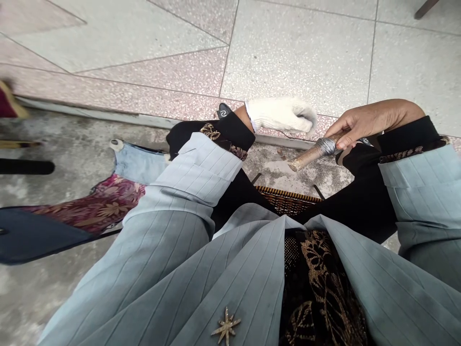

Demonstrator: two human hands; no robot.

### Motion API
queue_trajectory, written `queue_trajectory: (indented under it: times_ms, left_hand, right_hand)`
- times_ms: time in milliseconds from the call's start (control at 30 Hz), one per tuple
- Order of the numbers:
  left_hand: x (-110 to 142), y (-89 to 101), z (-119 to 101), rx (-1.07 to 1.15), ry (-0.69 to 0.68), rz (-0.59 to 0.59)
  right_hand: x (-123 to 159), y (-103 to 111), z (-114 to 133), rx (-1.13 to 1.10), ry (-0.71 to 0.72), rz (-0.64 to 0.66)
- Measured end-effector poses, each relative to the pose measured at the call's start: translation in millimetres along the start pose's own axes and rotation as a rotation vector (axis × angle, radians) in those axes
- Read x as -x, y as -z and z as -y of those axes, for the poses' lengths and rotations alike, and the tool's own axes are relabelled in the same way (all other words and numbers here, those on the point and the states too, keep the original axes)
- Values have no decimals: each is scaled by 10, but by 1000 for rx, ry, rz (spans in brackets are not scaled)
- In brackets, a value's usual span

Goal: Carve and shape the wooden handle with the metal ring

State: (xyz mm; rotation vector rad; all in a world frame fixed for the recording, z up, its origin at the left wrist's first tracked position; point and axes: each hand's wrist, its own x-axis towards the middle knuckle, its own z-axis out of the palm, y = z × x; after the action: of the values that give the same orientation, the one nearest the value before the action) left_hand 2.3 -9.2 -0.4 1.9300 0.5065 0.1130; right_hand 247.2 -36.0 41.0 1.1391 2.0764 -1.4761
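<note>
My right hand (370,122) is bare, its fingers wrapped round a short wooden stick (304,160). Silvery wire (327,146) is coiled in a tight band about the stick, just ahead of my fingers. The stick's cut end points down and left. My left hand (283,114), in a white knitted glove, is a little to the left of the stick and apart from it. Its fingers curl inward, and anything inside them is hidden. A thin dark strand (293,137) shows below the glove; where it leads is unclear.
I sit on a woven seat (288,199) at a tiled step (295,53) above a rough concrete floor (144,120). To the left lies a patterned cloth item (115,202) beside a dark blue piece (43,235). A dark leg (427,7) stands at the top right.
</note>
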Motion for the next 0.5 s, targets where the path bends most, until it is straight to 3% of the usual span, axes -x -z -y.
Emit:
queue_trajectory:
  times_ms: [100,233,400,500]
  left_hand:
    - [-7,-41,-33,-75,-28,-58]
    - [-11,-70,-46,-29,42,-116]
    - [-12,-44,27,141,-39,-227]
    - [-21,-40,51,327,-58,-239]
  right_hand:
    - [2,19,27,54,-59,73]
    - [61,25,71,-69,-14,14]
    - [200,-30,136,-399,86,-241]
    - [205,-75,189,-491,218,-413]
